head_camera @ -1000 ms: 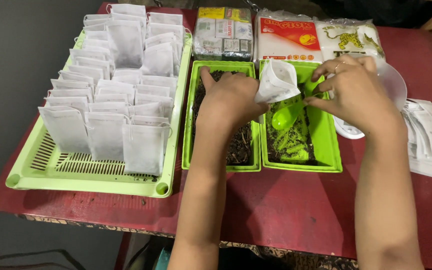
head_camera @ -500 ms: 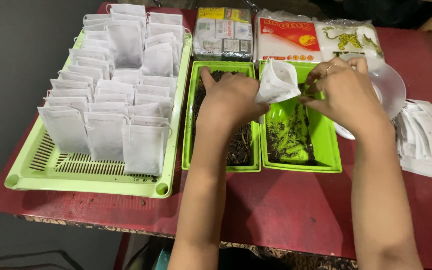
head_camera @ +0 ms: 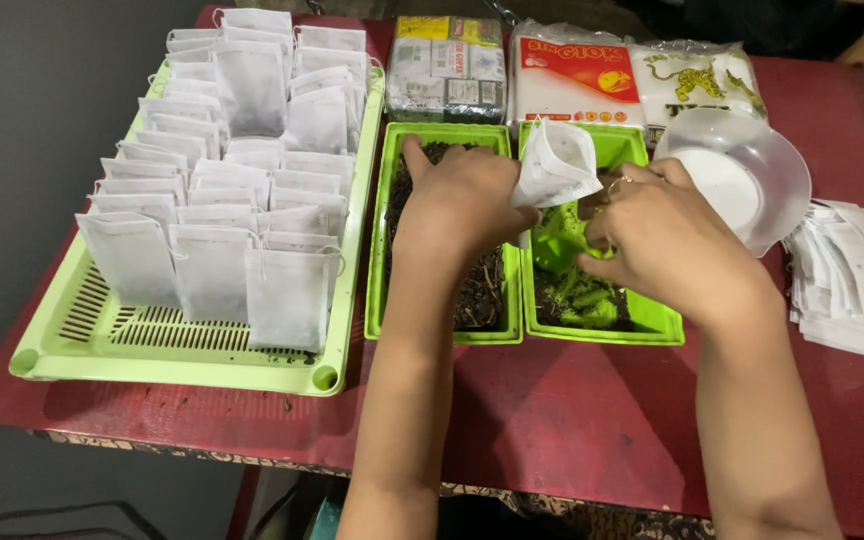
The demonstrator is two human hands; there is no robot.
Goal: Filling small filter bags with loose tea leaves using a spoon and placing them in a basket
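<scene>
Red table (head_camera: 572, 420) here: I see two green trays of dark loose tea, my left hand (head_camera: 457, 200) pinching an open white filter bag (head_camera: 555, 165) over the right tray (head_camera: 652, 310), right hand (head_camera: 657, 240) at 3 o'clock gripping a green scoop (head_camera: 555, 252) in the leaves.

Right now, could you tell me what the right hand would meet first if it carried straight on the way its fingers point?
The right hand points left and down into the right green tray. It would probably first meet the green scoop and loose tea there, just below the open white filter bag, though depth is unclear.
</scene>
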